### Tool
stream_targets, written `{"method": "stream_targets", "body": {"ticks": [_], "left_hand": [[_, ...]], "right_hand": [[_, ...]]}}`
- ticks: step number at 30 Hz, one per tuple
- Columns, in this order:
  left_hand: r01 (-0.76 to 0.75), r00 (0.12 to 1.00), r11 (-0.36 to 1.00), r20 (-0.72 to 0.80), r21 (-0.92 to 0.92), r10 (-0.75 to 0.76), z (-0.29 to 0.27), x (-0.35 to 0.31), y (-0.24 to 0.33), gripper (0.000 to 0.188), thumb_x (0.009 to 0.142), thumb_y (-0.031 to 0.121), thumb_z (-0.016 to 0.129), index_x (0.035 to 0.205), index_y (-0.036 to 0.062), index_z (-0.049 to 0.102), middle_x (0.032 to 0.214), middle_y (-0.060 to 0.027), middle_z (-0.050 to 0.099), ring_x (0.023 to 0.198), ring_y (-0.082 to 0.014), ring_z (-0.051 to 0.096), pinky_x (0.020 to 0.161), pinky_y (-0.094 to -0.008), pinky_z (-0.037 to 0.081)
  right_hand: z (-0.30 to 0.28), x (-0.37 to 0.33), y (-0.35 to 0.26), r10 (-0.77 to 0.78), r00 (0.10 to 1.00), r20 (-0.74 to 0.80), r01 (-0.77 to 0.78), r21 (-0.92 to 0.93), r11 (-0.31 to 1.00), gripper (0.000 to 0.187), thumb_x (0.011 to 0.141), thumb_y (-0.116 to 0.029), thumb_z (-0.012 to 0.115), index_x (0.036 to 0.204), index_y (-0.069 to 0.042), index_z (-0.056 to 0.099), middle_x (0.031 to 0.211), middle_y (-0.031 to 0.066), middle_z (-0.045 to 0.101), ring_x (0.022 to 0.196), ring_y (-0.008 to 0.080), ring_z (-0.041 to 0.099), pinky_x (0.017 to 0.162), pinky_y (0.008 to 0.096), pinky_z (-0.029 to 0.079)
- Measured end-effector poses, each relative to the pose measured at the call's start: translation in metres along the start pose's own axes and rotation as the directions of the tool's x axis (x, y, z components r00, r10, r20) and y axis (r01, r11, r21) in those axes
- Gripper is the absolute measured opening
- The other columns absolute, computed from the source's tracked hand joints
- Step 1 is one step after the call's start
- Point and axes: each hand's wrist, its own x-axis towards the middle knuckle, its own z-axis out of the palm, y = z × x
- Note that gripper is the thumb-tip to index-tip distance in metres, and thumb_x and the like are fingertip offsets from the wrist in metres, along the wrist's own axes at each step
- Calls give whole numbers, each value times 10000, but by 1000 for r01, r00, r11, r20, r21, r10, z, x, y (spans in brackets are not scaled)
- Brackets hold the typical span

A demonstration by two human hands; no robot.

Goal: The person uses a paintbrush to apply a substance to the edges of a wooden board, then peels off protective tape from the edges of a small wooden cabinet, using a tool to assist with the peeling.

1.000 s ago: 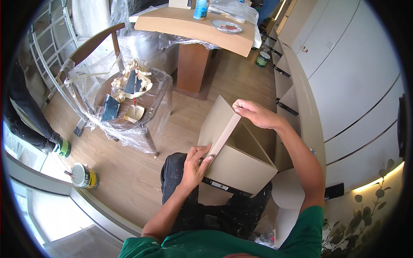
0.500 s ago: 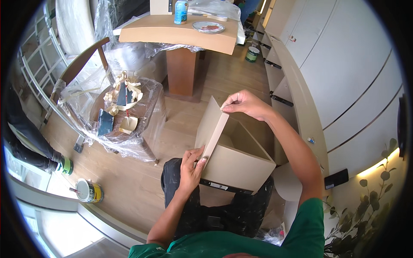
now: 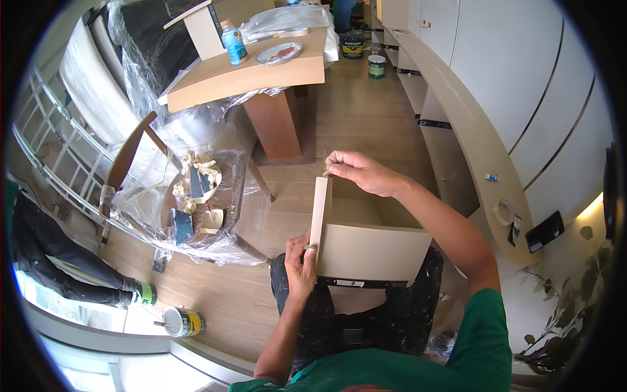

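Note:
A beige drawer (image 3: 375,256) rests across my thighs, its open box on the right and its front panel (image 3: 319,215) standing edge-up on the left. My left hand (image 3: 300,271) is closed around the panel's near end, fingers on the outer face and thumb by the edge. At the far end of the same panel, my right hand (image 3: 359,172) is pinched just above the corner. A thin pale bit shows at its fingertips, too small to make out. A dark metal runner lines the drawer's lower near side.
A plastic-wrapped chair (image 3: 241,245) at left carries crumpled tape and dark sanding pads. Beyond it, a table (image 3: 294,70) holds a blue bottle (image 3: 235,44) and a round lid (image 3: 279,53). A paint can (image 3: 185,321) stands near another person's legs (image 3: 72,255). A long cabinet (image 3: 480,163) lines the right.
My view has swung, shifting the table and cabinet. The drawer has turned, its panel edge now nearly straight away from me. My right hand has come slightly off the panel's corner; my left keeps hold.

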Motion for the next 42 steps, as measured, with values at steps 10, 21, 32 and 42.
{"method": "stream_targets", "body": {"ticks": [10, 21, 32, 42], "left_hand": [[9, 1000, 1000, -5, -2, -9, 0, -4, -10, 304, 1083, 199, 519, 1206, -47, 648, 1163, -156, 640, 1093, -245, 590, 989, -370, 453], [280, 958, 955, 98, -96, -271, -15, 40, 10, 452, 1112, 375, 472, 1263, -18, 637, 1011, -36, 646, 883, -109, 559, 788, -280, 443], [153, 971, 988, 188, -11, -148, -3, 111, 71, 336, 1062, 124, 614, 1334, -73, 632, 1151, -87, 726, 996, -115, 666, 869, -285, 563], [141, 977, 990, 160, -1, -139, -1, 106, 71, 355, 1057, 141, 623, 1355, -52, 635, 1151, -95, 729, 978, -130, 688, 845, -293, 593]], "right_hand": [[22, -37, 24, -69, 852, -519, 350, 468, 812, 182, 1073, -219, 598, 1162, -61, 602, 1114, 60, 686, 1056, 143, 657, 987, 361, 543], [64, -41, 54, -79, 800, -595, 326, 319, 890, 529, 901, -50, 767, 1369, 41, 536, 877, 64, 697, 766, 107, 652, 700, 266, 518], [108, -9, 40, -52, 568, -821, 457, 262, 850, 195, 905, -70, 776, 1051, 59, 765, 896, 118, 761, 840, 141, 715, 745, 288, 564], [111, -1, 40, -47, 561, -827, 579, 351, 736, 118, 915, -32, 760, 1007, 42, 767, 890, 97, 760, 805, 104, 698, 721, 261, 555]]}}
